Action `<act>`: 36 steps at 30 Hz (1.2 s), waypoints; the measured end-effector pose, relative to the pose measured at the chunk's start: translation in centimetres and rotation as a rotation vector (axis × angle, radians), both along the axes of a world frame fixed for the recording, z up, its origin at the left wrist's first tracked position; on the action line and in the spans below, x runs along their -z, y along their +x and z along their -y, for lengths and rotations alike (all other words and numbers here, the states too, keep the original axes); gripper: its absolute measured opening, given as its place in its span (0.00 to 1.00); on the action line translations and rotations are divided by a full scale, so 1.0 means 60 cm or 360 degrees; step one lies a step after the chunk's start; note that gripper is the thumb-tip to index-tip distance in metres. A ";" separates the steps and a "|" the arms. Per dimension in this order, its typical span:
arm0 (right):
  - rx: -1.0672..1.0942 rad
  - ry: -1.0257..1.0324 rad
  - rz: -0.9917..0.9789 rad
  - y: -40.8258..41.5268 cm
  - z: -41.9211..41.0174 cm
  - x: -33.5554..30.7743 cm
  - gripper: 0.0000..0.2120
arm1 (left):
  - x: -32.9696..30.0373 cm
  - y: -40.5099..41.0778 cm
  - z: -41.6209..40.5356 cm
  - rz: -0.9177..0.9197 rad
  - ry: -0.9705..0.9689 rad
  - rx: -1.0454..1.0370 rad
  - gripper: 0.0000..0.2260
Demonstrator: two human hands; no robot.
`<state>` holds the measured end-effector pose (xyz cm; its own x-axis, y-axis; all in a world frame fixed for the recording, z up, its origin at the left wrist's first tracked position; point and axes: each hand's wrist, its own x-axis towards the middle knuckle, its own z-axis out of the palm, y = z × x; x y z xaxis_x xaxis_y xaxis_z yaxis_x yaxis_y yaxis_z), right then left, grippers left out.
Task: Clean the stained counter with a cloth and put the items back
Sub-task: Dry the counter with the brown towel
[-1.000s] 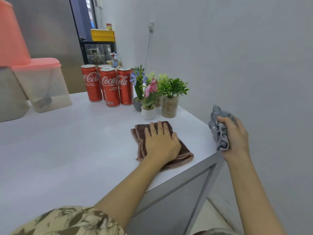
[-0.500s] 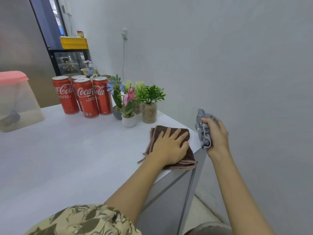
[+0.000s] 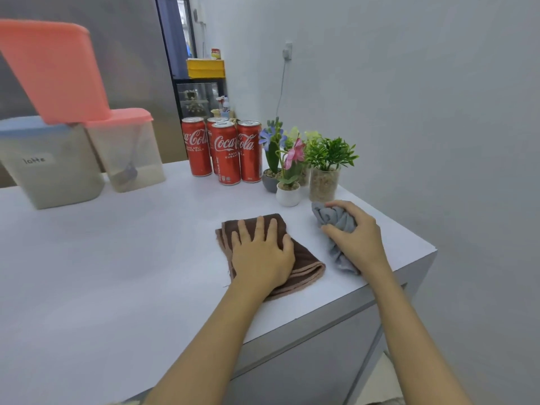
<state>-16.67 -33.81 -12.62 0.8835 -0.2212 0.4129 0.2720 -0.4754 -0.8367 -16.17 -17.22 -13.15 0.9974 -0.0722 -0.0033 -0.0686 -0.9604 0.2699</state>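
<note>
Brown cloth (image 3: 304, 258): folded flat on the white desk (image 3: 117, 273) near its right corner — soft, light, likely to slide as one pad under downward pressure.
Left hand (image 3: 260, 252): laid palm-down on the brown cloth, fingers (image 3: 258, 229) straight and spread, pressing rather than gripping.
Grey cloth (image 3: 333, 220): bunched, limp, resting on the desk just right of the brown one; best taken as a wad.
Right hand (image 3: 359, 232): fingers curled round the grey cloth, holding it.
Cans (image 3: 226, 152), potted plants (image 3: 324, 171): upright behind — light, easily toppled; best gripped around the body.
</note>
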 end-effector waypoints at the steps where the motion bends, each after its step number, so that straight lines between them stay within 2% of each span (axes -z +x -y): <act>1: -0.0057 -0.0129 -0.0034 0.000 -0.003 0.000 0.16 | 0.000 -0.001 0.002 0.0002 0.0006 -0.0047 0.26; 5: -0.0150 -0.0595 -0.0126 0.009 -0.004 0.007 0.19 | -0.002 -0.001 0.008 0.0000 0.0055 -0.0117 0.26; 13: -0.0261 -0.0687 -0.0076 0.027 -0.016 0.000 0.20 | -0.008 -0.018 0.005 -0.0068 0.0061 -0.0173 0.27; 18: 0.0020 -0.0847 -0.0005 0.023 -0.039 -0.016 0.29 | -0.031 -0.009 -0.033 -0.0108 0.0113 -0.0124 0.28; 22: -0.0031 -0.0842 0.0082 0.025 -0.099 -0.062 0.25 | -0.061 0.001 -0.115 -0.0073 0.0249 -0.0310 0.29; 27: -0.0299 -0.0762 0.0153 0.036 -0.198 -0.112 0.25 | -0.101 0.014 -0.230 -0.0125 0.0250 -0.0385 0.27; 32: -0.0566 -0.0727 0.0198 0.056 -0.356 -0.167 0.24 | -0.135 0.015 -0.386 -0.0148 0.0414 -0.0450 0.29; 36: -0.0697 -0.0482 0.0130 0.078 -0.488 -0.202 0.23 | -0.174 0.021 -0.512 0.0082 0.0423 -0.0502 0.29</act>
<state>-11.98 -4.55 -0.48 0.8288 0.3003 0.4721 0.5572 -0.5197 -0.6477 -14.93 13.51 -2.69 0.9698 0.2337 0.0699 0.2333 -0.9723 0.0137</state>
